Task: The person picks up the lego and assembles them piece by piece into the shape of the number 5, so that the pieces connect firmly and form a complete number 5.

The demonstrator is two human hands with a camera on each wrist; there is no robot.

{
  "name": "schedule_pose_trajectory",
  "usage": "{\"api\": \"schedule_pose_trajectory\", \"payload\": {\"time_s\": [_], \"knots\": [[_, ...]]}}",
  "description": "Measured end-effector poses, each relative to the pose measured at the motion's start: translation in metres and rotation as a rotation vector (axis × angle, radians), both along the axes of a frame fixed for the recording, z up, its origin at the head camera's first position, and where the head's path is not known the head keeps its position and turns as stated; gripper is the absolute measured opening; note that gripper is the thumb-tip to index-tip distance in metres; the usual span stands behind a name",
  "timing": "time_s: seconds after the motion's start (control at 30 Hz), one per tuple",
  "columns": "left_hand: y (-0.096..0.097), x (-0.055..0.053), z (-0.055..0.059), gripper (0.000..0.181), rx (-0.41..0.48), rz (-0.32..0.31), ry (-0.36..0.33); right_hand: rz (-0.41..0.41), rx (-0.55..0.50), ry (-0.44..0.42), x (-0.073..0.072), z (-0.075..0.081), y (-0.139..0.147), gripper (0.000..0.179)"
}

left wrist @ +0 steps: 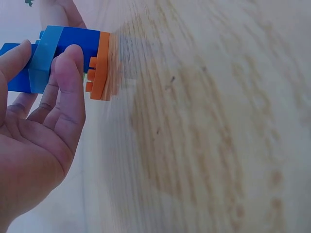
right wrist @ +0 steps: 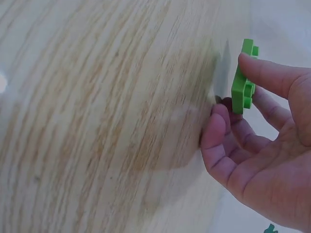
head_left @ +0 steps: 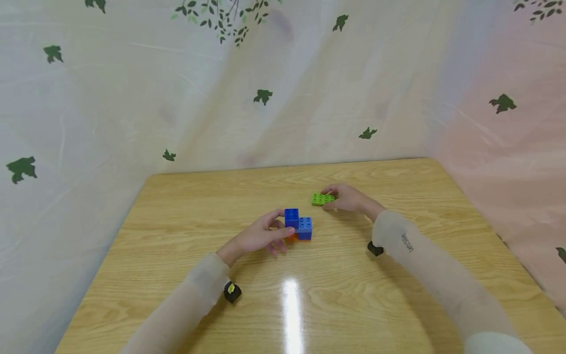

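Note:
A small stack of toy building bricks stands near the middle of the table, with an orange plate (left wrist: pixel 101 73) at its base and dark blue bricks (head_left: pixel 291 216) and a lighter blue brick (head_left: pixel 305 225) above. My left hand (head_left: pixel 263 233) holds this stack from the left, thumb and fingers around its upper bricks. Farther back and to the right, my right hand (head_left: pixel 347 197) pinches a flat green brick (head_left: pixel 322 199) by its sides, studs facing up. In the right wrist view, a thin gap shows between the green brick (right wrist: pixel 241 82) and the wood.
The wooden table (head_left: pixel 185 206) runs back to a pale cloth (head_left: pixel 212 113) printed with green leaves, which also hangs along both sides. Black wrist devices sit under the left sleeve (head_left: pixel 190 290) and the right sleeve (head_left: pixel 424 260).

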State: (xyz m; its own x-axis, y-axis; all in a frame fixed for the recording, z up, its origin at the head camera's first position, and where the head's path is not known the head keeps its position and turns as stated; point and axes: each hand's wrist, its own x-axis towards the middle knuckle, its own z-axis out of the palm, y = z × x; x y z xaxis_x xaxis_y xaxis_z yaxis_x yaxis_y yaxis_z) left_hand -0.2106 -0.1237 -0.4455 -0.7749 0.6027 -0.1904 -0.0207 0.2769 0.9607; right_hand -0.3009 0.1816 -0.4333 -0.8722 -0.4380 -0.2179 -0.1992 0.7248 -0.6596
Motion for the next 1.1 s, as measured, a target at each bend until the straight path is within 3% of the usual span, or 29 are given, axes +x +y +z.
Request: {"api": "schedule_pose_trajectory", "payload": {"time_s": [0.33,0.57,0.73,0.93,1.1], "knots": [[-0.001,0.001,0.001,0.05,-0.006,0.007,0.02,0.099,-0.013,-0.092,0.013,0.025,-0.007,0.053],[-0.001,0.003,0.002,0.055,-0.018,0.001,0.024,0.215,-0.114,-0.082,0.03,0.052,-0.016,0.058],[-0.002,0.003,0.002,0.055,-0.024,0.005,0.02,0.253,-0.169,-0.049,0.042,0.067,-0.025,0.057],[-0.004,0.004,0.003,0.052,-0.018,-0.001,0.024,0.273,-0.211,-0.007,0.054,0.075,-0.03,0.053],[-0.005,0.005,0.003,0.051,-0.022,-0.003,0.036,0.317,-0.258,0.026,0.06,0.072,-0.033,0.049]]}}
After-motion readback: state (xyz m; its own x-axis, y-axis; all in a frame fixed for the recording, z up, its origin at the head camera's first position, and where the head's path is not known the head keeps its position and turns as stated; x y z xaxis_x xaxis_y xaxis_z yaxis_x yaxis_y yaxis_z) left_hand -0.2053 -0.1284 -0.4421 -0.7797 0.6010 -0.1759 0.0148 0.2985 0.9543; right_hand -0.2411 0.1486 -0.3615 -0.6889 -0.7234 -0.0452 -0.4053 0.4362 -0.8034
